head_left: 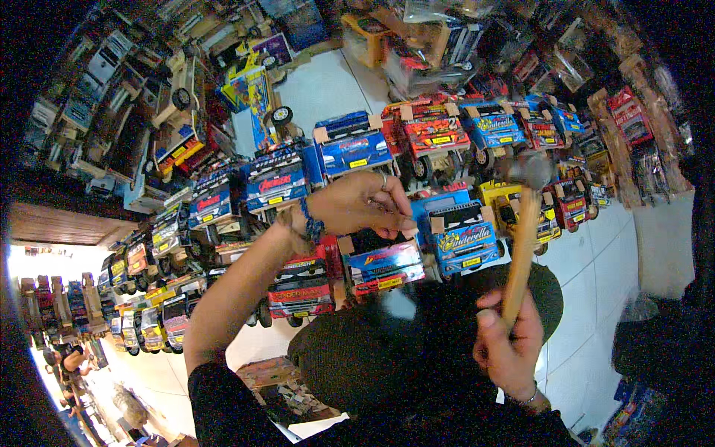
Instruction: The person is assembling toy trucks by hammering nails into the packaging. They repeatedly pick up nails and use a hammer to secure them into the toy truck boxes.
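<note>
My right hand (510,343) is wrapped round the wooden handle of a hammer (519,257). The hammer stands upright, its dark, blurred head at the top, above the toy trucks. Bent over a blue, white and red toy truck (383,267), my left hand (365,205) has thumb and fingers pinched together at the truck's upper right corner. A small tan piece (409,233) shows at the fingertips; whatever else they pinch is too small to make out. Beside that truck are a light blue toy truck (465,242) and a red and black one (299,287).
Rows of painted toy trucks, among them a blue one (356,153), stretch across the white tiled floor (588,298). A box of small scraps (287,384) lies by my dark-clothed legs. More wooden toy trucks (179,97) crowd the far left. At lower left, another person (71,361) is visible.
</note>
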The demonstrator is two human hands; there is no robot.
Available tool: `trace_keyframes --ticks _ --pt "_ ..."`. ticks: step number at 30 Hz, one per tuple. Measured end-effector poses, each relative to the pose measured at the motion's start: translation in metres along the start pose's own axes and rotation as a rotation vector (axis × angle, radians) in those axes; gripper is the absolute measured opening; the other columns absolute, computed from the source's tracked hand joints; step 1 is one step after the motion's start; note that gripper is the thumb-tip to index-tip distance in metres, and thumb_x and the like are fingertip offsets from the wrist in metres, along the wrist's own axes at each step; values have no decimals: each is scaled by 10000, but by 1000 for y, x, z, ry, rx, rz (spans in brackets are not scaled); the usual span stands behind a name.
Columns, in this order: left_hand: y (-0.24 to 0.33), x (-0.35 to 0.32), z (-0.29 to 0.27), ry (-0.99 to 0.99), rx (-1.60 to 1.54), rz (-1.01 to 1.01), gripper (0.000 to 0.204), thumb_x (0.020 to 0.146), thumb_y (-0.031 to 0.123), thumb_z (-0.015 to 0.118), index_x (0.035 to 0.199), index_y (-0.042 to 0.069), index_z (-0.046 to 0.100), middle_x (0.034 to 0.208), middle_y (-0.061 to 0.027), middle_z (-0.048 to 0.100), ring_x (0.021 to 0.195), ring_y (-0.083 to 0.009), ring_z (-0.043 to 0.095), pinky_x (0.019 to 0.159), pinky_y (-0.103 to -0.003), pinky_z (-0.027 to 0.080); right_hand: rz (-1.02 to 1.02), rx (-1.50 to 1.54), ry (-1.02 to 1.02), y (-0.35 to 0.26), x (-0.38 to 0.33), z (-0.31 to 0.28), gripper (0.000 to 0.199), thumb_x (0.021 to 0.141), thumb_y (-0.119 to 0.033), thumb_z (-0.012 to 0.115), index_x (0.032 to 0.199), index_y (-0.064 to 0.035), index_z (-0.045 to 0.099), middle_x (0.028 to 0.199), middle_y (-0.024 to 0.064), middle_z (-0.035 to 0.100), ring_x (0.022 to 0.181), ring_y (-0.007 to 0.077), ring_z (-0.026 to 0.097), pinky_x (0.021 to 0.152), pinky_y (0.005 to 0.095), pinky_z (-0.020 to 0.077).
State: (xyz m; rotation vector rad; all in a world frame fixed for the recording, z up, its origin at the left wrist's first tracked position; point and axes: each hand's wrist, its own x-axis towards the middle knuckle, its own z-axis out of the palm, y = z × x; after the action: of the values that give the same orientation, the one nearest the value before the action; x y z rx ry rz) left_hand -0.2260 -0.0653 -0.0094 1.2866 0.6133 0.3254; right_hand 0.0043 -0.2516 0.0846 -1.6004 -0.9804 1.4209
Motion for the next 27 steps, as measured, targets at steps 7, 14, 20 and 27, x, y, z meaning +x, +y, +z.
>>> trace_keyframes --ticks 7,14,20,27 --pt "-28 15 -13 6 316 -47 221 907 249 682 1094 136 712 804 20 680 646 -50 586 580 -218 497 189 -193 -41 50 -11 -3 187 925 -113 644 1096 -78 576 752 -36 541 625 38 447 552 214 386" --pt "-26 14 -9 40 298 -64 272 900 311 685 1115 147 722 749 14 674 623 -58 578 564 -231 475 102 -464 -67 64 -11 -2 264 951 -192 613 1166 -53 551 826 35 572 686 83 493 608 263 428" --pt "-28 17 -7 42 374 38 273 882 326 701 1057 121 744 726 3 684 599 -60 567 542 -241 450 75 -561 -105 71 -7 5 335 946 -223 627 1215 -45 533 851 89 637 695 150 589 641 324 500" --pt "-30 17 -8 70 341 -4 263 882 300 696 1069 120 740 784 -3 712 606 -62 571 563 -245 470 129 -489 -52 75 -7 8 296 948 -127 597 1223 -36 538 759 -10 542 658 69 448 607 242 406"
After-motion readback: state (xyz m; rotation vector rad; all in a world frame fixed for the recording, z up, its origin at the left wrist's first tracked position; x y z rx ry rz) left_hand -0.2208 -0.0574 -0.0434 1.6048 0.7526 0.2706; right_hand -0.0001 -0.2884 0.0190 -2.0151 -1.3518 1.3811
